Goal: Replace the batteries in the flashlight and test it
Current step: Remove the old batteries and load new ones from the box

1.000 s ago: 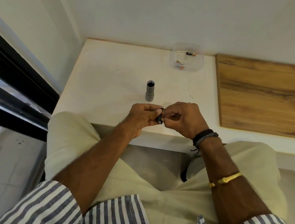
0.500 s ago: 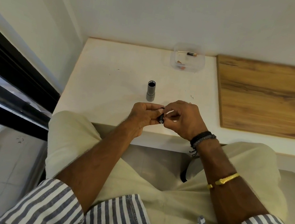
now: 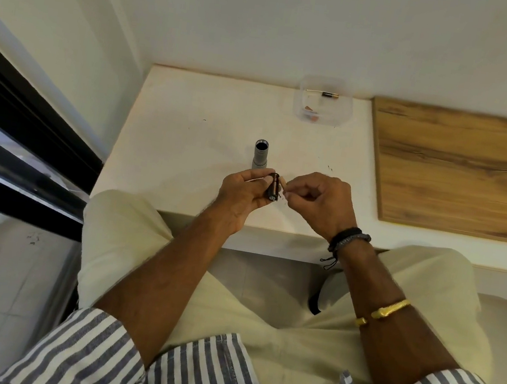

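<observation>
A grey flashlight body stands upright on the white table, its open end up. Just in front of it my left hand grips a small dark cylinder, the battery holder, between thumb and fingers. My right hand is right beside the holder with its fingertips pinched together on something small at the holder's side; what it pinches is too small to make out. A clear plastic box at the back holds a battery and small bits.
A wooden board covers the table's right part. A wall runs along the back and the left. A dark window frame lies at the left. My lap is below the table's front edge.
My hands have drawn slightly apart. The dark battery holder now shows lengthwise in my left hand, where before it was almost hidden between both hands.
</observation>
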{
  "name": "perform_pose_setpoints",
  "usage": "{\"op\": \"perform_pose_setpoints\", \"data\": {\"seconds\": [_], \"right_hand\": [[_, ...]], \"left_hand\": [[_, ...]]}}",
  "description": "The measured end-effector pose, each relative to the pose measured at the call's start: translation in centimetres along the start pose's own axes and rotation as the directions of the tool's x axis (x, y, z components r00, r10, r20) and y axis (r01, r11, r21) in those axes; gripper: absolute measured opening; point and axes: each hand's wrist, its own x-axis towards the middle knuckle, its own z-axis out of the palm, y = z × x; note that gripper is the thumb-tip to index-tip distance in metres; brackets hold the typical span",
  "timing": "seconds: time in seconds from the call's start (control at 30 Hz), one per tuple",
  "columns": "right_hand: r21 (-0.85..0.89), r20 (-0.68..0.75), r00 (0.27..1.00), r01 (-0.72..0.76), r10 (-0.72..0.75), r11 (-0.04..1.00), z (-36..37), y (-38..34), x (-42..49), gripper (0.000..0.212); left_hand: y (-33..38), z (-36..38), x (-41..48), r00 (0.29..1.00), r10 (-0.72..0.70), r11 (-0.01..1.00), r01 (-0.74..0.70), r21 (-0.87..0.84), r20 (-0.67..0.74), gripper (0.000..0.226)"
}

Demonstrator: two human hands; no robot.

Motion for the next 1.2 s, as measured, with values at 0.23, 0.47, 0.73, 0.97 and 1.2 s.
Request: {"op": "perform_pose_setpoints", "data": {"seconds": [0.23, 0.47, 0.73, 0.97, 1.2], "right_hand": [[0.27, -0.276, 0.871, -0.335, 0.406, 0.903, -1.8, 3.3, 0.9, 0.013], [-0.012, -0.43, 0.788, -0.494, 0.441, 0.87, -2.4, 7.0, 1.5, 0.017], [-0.141, -0.411, 0.811, -0.507, 0.416, 0.85, -1.3, 7.6, 1.4, 0.018], [-0.107, -0.416, 0.809, -0.498, 0.416, 0.861, -1.7, 6.8, 1.5, 0.019], [0.424, -0.075, 0.904, -0.352, 0.42, 0.834, -1.1, 1.1, 0.9, 0.013]], "left_hand": [[-0.2, 0.0, -0.1, 0.995, -0.091, 0.981, 0.097, -0.168, 0.043, 0.032], [-0.3, 0.3, -0.1, 0.974, -0.128, 0.946, 0.176, -0.271, 0.185, 0.023], [0.2, 0.5, -0.7, 0.937, -0.108, 0.942, 0.203, -0.266, 0.333, 0.025], [0.2, 0.4, -1.0, 0.933, -0.062, 0.969, 0.141, -0.203, 0.355, 0.026], [-0.1, 0.4, -0.8, 0.953, 0.004, 0.991, 0.037, -0.128, 0.304, 0.025]]}}
